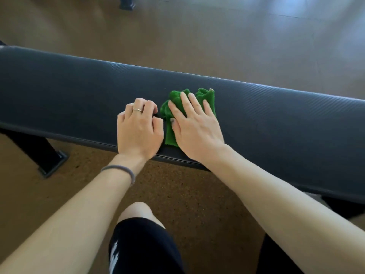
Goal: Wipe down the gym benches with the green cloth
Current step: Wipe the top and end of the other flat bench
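Note:
A long dark padded gym bench (69,91) runs across the view from upper left to lower right. A crumpled green cloth (170,133) lies on its top near the front edge. My right hand (195,127) lies flat on the cloth, fingers straight and spread, pressing it onto the pad. My left hand (139,129) rests on the bench just left of the cloth, with its fingers curled under and nothing in them; it wears a ring, and a grey band is on the wrist.
A black metal bench leg with a foot plate (50,161) stands on the brown floor at lower left. Another dark foot (127,4) shows at the top. My knee and dark shorts (142,238) are below the bench edge.

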A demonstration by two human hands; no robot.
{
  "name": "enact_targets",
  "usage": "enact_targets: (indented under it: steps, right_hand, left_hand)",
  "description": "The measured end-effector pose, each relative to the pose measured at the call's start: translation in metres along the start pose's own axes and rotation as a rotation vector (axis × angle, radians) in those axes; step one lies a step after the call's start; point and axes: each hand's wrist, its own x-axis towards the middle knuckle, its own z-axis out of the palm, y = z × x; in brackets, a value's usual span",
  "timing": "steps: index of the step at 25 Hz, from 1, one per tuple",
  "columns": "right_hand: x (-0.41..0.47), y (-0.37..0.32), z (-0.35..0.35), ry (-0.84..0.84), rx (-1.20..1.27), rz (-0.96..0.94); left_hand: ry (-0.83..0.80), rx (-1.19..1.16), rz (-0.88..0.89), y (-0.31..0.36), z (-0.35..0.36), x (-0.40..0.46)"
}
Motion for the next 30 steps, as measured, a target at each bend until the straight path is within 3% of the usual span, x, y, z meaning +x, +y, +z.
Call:
enact_targets:
  steps: [3, 7, 11, 14, 19, 23, 26, 28, 30]
  right_hand:
    - [-0.065, -0.01, 0.002, 0.004, -0.036, -0.016]
    - [-0.057, -0.02, 0.005, 0.008, -0.058, -0.029]
    - [-0.017, -0.037, 0.008, 0.019, -0.004, 0.101]
    - [-0.059, -0.015, 0.005, 0.02, -0.015, 0.145]
    - [-0.114, 0.037, -0.002, 0.041, -0.067, 0.436]
    - [-0.01, 0.047, -0.001, 0.023, -0.015, 0.295]
    - [0.059, 0.066, -0.014, -0.048, 0.035, 0.347]
    - [0.044, 0.042, -0.003, -0.021, 0.009, 0.341]
    - [-0.002, -0.001, 0.006, 0.037, 0.002, 0.181]
  left_hand:
    - [-0.005, -0.037, 0.129, -0.02, -0.006, 0.009]
    - [0.025, -0.183, 0.063, -0.021, -0.009, 0.002]
    - [0.02, -0.204, 0.066, -0.023, -0.01, 0.002]
    - [0.016, -0.163, 0.084, -0.024, -0.008, 0.001]
    - [0.019, -0.128, 0.088, -0.022, -0.006, 0.001]
    - [0.007, -0.137, 0.077, -0.024, -0.006, 0.003]
    - [0.01, -0.149, 0.072, -0.023, -0.007, 0.001]
    - [0.02, -0.148, 0.072, -0.021, -0.007, 0.002]
    - [0.027, -0.151, 0.073, -0.021, -0.006, 0.002]
